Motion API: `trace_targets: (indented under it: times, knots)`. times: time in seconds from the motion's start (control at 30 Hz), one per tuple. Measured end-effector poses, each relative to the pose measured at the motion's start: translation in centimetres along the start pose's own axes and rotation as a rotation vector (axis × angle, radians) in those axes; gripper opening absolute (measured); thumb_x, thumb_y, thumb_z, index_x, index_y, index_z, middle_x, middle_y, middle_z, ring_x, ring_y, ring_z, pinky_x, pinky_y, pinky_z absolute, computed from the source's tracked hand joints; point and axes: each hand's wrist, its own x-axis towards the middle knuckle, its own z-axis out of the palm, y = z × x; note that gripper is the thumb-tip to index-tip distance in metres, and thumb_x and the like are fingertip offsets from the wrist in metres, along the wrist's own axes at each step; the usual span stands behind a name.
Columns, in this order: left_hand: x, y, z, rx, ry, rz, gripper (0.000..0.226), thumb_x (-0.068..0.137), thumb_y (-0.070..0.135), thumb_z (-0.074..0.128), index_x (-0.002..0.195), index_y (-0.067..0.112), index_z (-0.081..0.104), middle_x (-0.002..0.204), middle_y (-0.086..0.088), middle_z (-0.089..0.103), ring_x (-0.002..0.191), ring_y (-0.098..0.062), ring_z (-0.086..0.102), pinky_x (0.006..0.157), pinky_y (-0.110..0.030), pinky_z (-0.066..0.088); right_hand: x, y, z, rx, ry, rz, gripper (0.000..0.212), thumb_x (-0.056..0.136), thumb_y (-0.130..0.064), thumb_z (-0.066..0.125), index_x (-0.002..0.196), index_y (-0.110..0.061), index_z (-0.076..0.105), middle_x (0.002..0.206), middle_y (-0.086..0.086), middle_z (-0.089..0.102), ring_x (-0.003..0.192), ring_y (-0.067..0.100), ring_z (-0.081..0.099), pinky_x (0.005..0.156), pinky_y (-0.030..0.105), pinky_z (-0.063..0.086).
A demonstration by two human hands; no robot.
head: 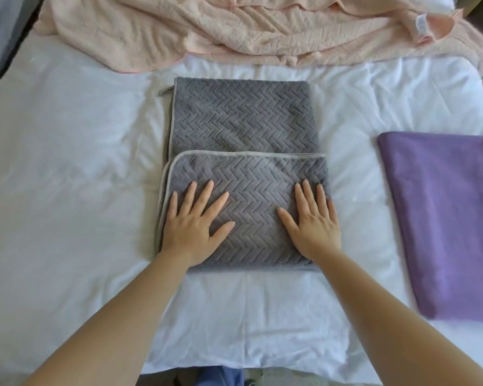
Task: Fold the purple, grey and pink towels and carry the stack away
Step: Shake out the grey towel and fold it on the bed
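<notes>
Pressing grey towel (243, 118), two flat hands (191, 229) (311, 224) apart; one purple towel (446, 218), one pink towel (234, 29).

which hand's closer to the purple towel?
Right. The right hand lies flat on the right side of the grey towel, nearest the purple towel; the left hand lies flat on its left side, farther off.
</notes>
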Motion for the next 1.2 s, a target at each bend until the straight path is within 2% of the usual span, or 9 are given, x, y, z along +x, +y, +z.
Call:
trace_targets:
  times: [0.23,0.37,0.47,0.6,0.73,0.8,0.9,1.07,1.2]
  knots:
    - [-4.6,-3.9,-1.4,-0.009,0.003,0.29,0.097,0.069,0.085,0.044,0.148,0.032,0.028,0.159,-0.002,0.019,0.146,-0.024,0.017,0.116,-0.054,0.016,-4.0,5.5,-2.5,0.031,-0.081,-0.395,0.107,0.065,-0.087,0.043,0.15,-0.029,0.014,0.157,-0.015,0.003,0.146,0.009,-0.008,0.119,0.031,-0.001]
    - [-5.8,-4.4,-1.4,-0.142,0.019,0.226,0.091,0.067,0.036,0.083,0.145,0.021,0.038,0.154,-0.008,0.029,0.144,-0.029,0.023,0.115,-0.053,0.023,-5.2,6.2,-2.4,0.002,-0.014,-0.414,0.096,0.069,-0.049,0.075,0.148,-0.02,0.028,0.156,-0.005,0.021,0.146,0.017,0.007,0.119,0.032,0.005]
    - [-6.0,-4.1,-1.6,-0.212,-0.001,0.155,0.083,0.072,0.012,0.078,0.145,0.017,0.037,0.155,-0.008,0.029,0.145,-0.026,0.022,0.118,-0.042,0.018,-5.5,5.7,-2.7,-0.022,0.038,-0.417,0.073,0.074,-0.025,0.073,0.14,-0.016,0.044,0.15,-0.002,0.037,0.143,0.019,0.024,0.119,0.034,0.013]
    - [-6.6,-3.5,-3.2,-0.373,-0.039,0.053,0.072,0.077,0.003,0.066,0.142,0.019,0.04,0.153,0.0,0.033,0.142,-0.018,0.029,0.113,-0.033,0.028,-6.2,5.1,-4.5,0.015,0.0,-0.347,0.057,0.08,-0.023,0.065,0.135,-0.022,0.051,0.144,-0.009,0.046,0.141,0.011,0.029,0.117,0.029,0.019]
    - [-9.1,-3.9,-6.5,-0.502,-0.129,-0.025,0.061,0.072,0.009,0.066,0.128,0.03,0.055,0.127,0.003,0.061,0.114,-0.021,0.057,0.087,-0.027,0.045,-9.0,4.9,-7.4,0.056,-0.151,-0.289,0.046,0.079,-0.03,0.063,0.125,-0.027,0.059,0.135,-0.009,0.056,0.132,0.012,0.043,0.113,0.023,0.018]
    - [-9.9,-4.3,-9.1,-0.634,-0.192,-0.059,0.052,0.066,0.016,0.07,0.113,0.035,0.062,0.109,0.011,0.067,0.099,-0.013,0.063,0.079,-0.024,0.047,-10.0,4.9,-10.1,0.183,-0.251,-0.23,0.023,0.068,-0.038,0.065,0.09,-0.03,0.067,0.097,-0.011,0.069,0.098,0.017,0.061,0.092,0.019,0.036]
    - [-8.6,-5.5,-13.5,-0.902,-0.249,-0.125,0.041,0.057,0.019,0.074,0.092,0.038,0.068,0.094,0.012,0.069,0.087,-0.008,0.064,0.07,-0.015,0.049,-8.7,4.8,-14.5,0.449,-0.329,-0.137,0.027,0.056,-0.038,0.067,0.067,-0.015,0.058,0.058,-0.01,0.049,0.06,0.012,0.045,0.057,0.026,0.038]
    - [-1.2,-7.4,-16.5,-1.278,-0.091,-0.368,0.038,0.051,0.042,0.075,0.087,0.033,0.07,0.098,0.0,0.068,0.094,-0.019,0.064,0.076,-0.035,0.048,-1.6,4.7,-18.5,0.922,-0.2,0.045,0.032,0.062,-0.021,0.083,0.089,-0.009,0.068,0.08,0.0,0.067,0.077,0.013,0.061,0.073,0.029,0.048]
    - [6.9,-7.2,-14.8,-1.436,0.045,-0.631,0.05,0.065,0.06,0.066,0.1,0.025,0.065,0.109,-0.002,0.068,0.101,-0.026,0.065,0.088,-0.047,0.053,5.4,3.6,-16.5,1.272,-0.028,0.306,0.061,0.056,-0.054,0.08,0.099,-0.013,0.069,0.099,0.0,0.073,0.092,0.015,0.068,0.076,0.029,0.051]
